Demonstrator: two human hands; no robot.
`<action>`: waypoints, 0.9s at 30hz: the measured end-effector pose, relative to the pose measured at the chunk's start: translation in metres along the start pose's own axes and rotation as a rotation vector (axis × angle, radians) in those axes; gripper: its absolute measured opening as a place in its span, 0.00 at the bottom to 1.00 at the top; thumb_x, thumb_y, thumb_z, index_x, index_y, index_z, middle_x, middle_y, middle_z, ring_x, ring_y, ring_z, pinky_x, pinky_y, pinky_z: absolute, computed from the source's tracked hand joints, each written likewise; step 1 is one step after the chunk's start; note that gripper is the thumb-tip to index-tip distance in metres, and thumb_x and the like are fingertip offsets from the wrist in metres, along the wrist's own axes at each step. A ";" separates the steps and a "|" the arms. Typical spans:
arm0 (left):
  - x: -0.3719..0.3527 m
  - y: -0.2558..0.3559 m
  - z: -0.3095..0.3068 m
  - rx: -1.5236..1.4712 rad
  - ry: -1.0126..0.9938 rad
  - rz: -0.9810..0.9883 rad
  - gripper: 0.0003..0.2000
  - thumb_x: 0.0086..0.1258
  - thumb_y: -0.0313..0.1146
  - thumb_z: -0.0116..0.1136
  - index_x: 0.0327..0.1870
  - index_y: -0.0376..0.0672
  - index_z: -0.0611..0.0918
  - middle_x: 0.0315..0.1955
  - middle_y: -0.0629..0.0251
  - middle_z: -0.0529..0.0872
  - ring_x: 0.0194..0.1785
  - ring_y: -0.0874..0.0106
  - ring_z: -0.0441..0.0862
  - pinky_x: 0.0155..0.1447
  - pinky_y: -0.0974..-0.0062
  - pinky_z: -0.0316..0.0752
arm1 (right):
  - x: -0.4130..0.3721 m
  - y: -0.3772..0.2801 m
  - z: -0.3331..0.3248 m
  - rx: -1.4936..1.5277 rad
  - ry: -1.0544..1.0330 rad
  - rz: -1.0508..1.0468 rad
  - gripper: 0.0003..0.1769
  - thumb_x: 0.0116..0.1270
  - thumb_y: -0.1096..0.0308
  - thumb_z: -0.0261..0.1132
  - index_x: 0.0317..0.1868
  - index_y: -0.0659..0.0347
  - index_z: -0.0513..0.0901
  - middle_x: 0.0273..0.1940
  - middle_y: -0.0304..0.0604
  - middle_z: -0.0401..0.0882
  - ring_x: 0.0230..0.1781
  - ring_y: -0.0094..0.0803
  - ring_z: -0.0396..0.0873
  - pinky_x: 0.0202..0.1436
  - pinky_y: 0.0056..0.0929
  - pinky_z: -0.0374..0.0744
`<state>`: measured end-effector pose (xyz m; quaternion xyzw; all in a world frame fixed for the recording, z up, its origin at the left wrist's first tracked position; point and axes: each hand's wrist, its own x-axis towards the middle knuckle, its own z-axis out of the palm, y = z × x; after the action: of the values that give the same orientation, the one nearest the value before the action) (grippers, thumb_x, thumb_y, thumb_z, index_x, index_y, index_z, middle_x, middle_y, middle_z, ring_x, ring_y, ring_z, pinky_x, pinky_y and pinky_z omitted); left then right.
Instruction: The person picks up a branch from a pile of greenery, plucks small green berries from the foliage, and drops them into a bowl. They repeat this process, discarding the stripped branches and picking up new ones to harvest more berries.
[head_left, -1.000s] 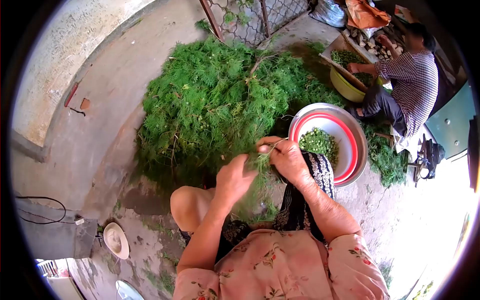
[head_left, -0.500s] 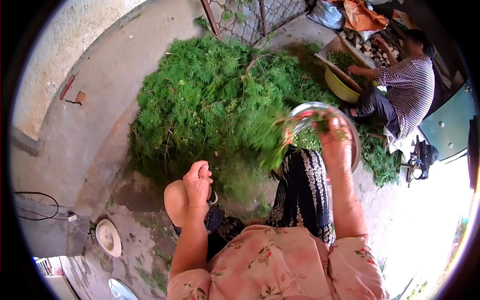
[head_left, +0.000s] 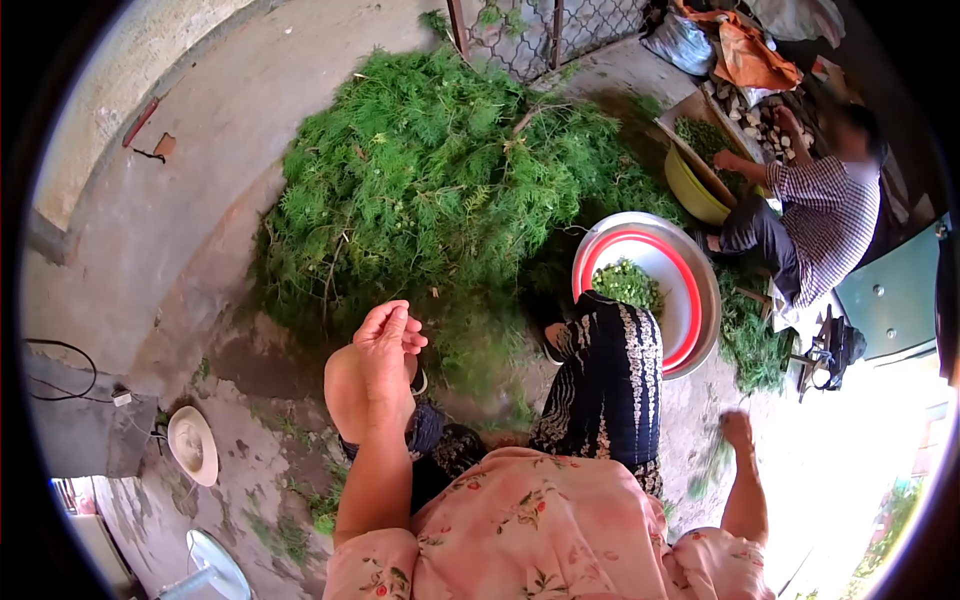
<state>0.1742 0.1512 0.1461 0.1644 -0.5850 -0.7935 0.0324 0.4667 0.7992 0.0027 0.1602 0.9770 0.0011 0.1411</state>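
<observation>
Far right: second person in checked shirt (head_left: 825, 205), seated beside yellow-green basin (head_left: 688, 190). Wire-mesh gate (head_left: 530, 35) at top; orange cloth (head_left: 755, 55) top right. Black cable (head_left: 62, 365) at left, pale round hat (head_left: 192, 445) near it.

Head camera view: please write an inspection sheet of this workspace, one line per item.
Surface: concrete ground, stained and cracked.
Job's things: big pile of green sprigs; metal bowl holding picked green bits.
Clutter: pale hat-like thing on the ground; loose sprigs beside the bowl.
Hands: left hand raised over the knee, fingers curled, nothing seen in it; right hand out to the side, blurred.
Cables: black cable at the left edge.
Surroundings: wire gate; another person seated by a yellow basin.
</observation>
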 end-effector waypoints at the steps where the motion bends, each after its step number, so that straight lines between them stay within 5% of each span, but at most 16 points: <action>1: 0.001 0.003 -0.001 -0.046 0.019 -0.014 0.05 0.65 0.29 0.55 0.39 0.40 0.80 0.20 0.68 0.79 0.17 0.79 0.75 0.20 0.85 0.68 | -0.025 0.006 0.005 -0.010 -0.067 -0.033 0.16 0.46 0.64 0.69 0.37 0.59 0.81 0.28 0.47 0.80 0.31 0.41 0.78 0.38 0.35 0.76; 2: 0.002 0.006 -0.003 -0.086 0.037 -0.024 0.06 0.65 0.29 0.55 0.39 0.40 0.80 0.21 0.68 0.80 0.18 0.78 0.75 0.21 0.84 0.68 | -0.042 0.006 -0.003 -0.020 -0.135 -0.067 0.20 0.42 0.63 0.72 0.39 0.59 0.82 0.29 0.46 0.81 0.31 0.40 0.79 0.39 0.33 0.77; 5: 0.008 0.018 -0.003 -0.225 0.130 -0.081 0.06 0.66 0.31 0.55 0.40 0.42 0.79 0.22 0.68 0.80 0.19 0.77 0.74 0.23 0.83 0.68 | -0.030 -0.024 -0.025 0.090 -0.262 0.254 0.26 0.40 0.62 0.74 0.44 0.58 0.81 0.31 0.44 0.82 0.36 0.37 0.81 0.42 0.32 0.78; 8: 0.023 0.028 -0.007 -0.358 0.235 -0.098 0.06 0.64 0.33 0.57 0.39 0.44 0.79 0.21 0.70 0.79 0.19 0.77 0.73 0.24 0.82 0.68 | 0.015 -0.065 -0.056 0.056 0.011 0.015 0.23 0.45 0.64 0.70 0.44 0.61 0.80 0.31 0.50 0.81 0.32 0.42 0.80 0.38 0.34 0.77; 10: 0.038 0.034 -0.016 -0.457 0.187 -0.097 0.06 0.64 0.34 0.58 0.39 0.46 0.78 0.22 0.72 0.78 0.21 0.78 0.73 0.26 0.82 0.68 | 0.047 -0.143 -0.126 0.287 0.102 0.074 0.18 0.50 0.64 0.65 0.40 0.64 0.80 0.31 0.53 0.80 0.36 0.45 0.78 0.44 0.38 0.74; 12: 0.053 0.044 -0.020 -0.519 0.209 -0.138 0.05 0.67 0.36 0.53 0.38 0.47 0.78 0.23 0.75 0.77 0.23 0.81 0.72 0.25 0.83 0.67 | 0.087 -0.194 -0.163 0.439 0.310 -0.129 0.17 0.52 0.66 0.64 0.42 0.65 0.79 0.33 0.55 0.79 0.32 0.44 0.79 0.38 0.35 0.76; 17: 0.101 0.052 -0.029 -0.663 0.143 -0.160 0.04 0.66 0.34 0.55 0.37 0.45 0.77 0.23 0.74 0.76 0.23 0.79 0.71 0.26 0.81 0.66 | 0.126 -0.353 -0.248 0.690 0.373 -0.336 0.15 0.56 0.71 0.63 0.45 0.64 0.78 0.36 0.51 0.81 0.35 0.40 0.80 0.40 0.29 0.76; 24: 0.140 0.042 -0.018 -0.680 0.184 -0.186 0.04 0.66 0.33 0.54 0.35 0.44 0.76 0.21 0.72 0.75 0.22 0.78 0.71 0.24 0.81 0.66 | 0.182 -0.477 -0.204 0.769 0.201 -0.576 0.14 0.56 0.69 0.63 0.42 0.65 0.79 0.38 0.51 0.80 0.38 0.42 0.79 0.43 0.31 0.76; 27: 0.148 0.023 -0.034 -0.636 0.282 -0.276 0.05 0.67 0.34 0.52 0.34 0.45 0.76 0.21 0.72 0.76 0.22 0.79 0.71 0.24 0.81 0.65 | 0.212 -0.491 -0.162 0.848 0.050 -0.465 0.12 0.56 0.69 0.62 0.39 0.65 0.80 0.32 0.49 0.81 0.34 0.39 0.79 0.39 0.29 0.76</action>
<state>0.0414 0.0770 0.1259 0.3310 -0.2716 -0.9020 0.0548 0.0761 0.4072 0.0770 -0.0192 0.9043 -0.4250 0.0361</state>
